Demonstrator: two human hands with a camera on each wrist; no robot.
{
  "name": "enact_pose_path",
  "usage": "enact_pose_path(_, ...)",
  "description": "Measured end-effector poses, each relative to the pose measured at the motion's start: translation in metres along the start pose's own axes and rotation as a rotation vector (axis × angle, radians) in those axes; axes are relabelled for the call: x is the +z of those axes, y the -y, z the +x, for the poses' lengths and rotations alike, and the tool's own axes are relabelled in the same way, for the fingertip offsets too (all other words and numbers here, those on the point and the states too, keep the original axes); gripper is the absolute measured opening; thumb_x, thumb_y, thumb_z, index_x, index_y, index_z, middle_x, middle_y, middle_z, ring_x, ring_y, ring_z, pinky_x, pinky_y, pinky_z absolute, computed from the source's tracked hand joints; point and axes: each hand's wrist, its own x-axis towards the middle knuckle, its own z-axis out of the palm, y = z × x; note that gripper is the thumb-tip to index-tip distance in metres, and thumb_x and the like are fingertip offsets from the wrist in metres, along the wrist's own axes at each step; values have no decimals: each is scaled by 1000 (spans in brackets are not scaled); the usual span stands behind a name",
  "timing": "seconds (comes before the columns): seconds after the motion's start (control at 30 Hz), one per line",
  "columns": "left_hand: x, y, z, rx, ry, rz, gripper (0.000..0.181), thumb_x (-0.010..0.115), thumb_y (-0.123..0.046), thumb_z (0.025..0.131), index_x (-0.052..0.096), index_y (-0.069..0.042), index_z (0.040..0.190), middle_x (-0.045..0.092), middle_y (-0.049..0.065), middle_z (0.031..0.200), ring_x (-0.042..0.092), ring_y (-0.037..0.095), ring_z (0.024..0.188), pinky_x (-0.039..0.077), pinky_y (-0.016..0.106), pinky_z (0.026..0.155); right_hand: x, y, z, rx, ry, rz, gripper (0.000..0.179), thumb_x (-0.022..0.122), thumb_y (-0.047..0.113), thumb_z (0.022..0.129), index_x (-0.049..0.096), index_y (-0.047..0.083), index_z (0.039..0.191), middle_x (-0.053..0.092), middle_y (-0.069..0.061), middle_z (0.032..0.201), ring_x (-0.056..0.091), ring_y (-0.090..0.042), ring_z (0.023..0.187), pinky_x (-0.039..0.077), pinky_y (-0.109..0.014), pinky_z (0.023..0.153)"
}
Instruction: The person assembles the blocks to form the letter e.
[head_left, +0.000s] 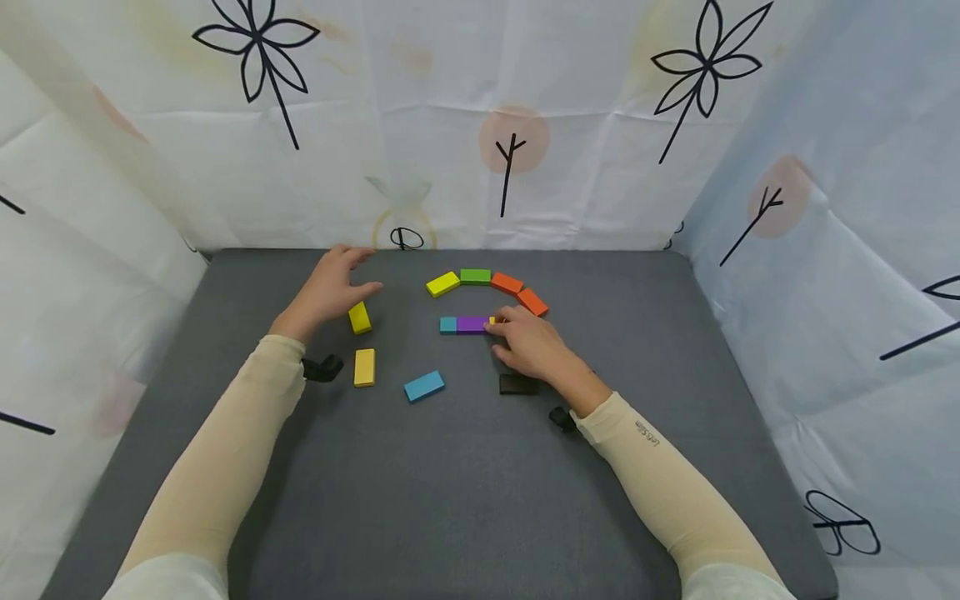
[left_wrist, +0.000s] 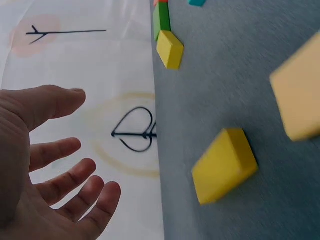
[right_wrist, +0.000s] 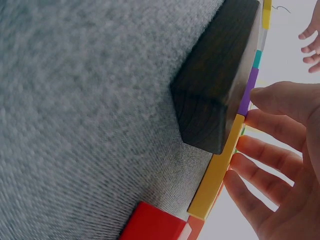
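My left hand hovers with its fingers spread, just beyond a yellow block; in the left wrist view a gap separates them. My right hand reaches to a straight row, where a light-blue block meets a purple block and then a yellow block. Its fairly straight fingers lie against the far side of that yellow block, mostly hidden from the head view. The thumb appears near the purple block in the right wrist view; contact is unclear.
Behind the row curves an arc of yellow, green and two orange blocks. A dark block, a blue block and a pale-yellow block lie nearer. The right wrist view also shows a red block. Printed cloth encloses the grey table.
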Motion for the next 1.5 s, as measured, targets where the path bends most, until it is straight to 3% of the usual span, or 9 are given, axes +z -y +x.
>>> enact_pose_path(0.17,-1,14,-14,-27,30,9,69,75,-22,105,44,3,162,38,30,157,45,50,137,44,66,107,3,0,1,0,-3,2,46,73,26,106,68,15,150,61,-7,145,56,-25,127,57,-43,93)
enact_pose_path(0.37,7,32,-21,-59,75,-6,77,79,-25,101,41,2,164,34,31,160,50,52,133,47,66,102,2,0,0,7,4,3,47,74,27,106,67,15,151,60,-8,146,55,-26,128,57,-44,94)
enact_pose_path(0.57,17,46,-25,-70,116,-4,84,82,-24,98,39,5,164,31,33,163,43,53,140,41,69,110,1,0,0,6,8,8,48,74,27,106,67,15,151,60,-8,146,55,-26,128,57,-44,93)
enact_pose_path(0.83,27,52,-28,-77,172,-6,85,84,-19,96,39,8,163,32,34,161,47,52,137,42,67,111,1,-1,-1,12,8,6,48,74,28,106,67,15,152,60,-8,145,55,-26,128,57,-44,93)
enact_pose_path(1.5,34,53,-27,-57,141,5,63,78,-2,98,51,11,153,47,31,148,54,46,124,49,60,103,-1,3,-1,9,7,1,49,74,28,106,66,14,152,60,-8,144,54,-26,129,57,-44,93)
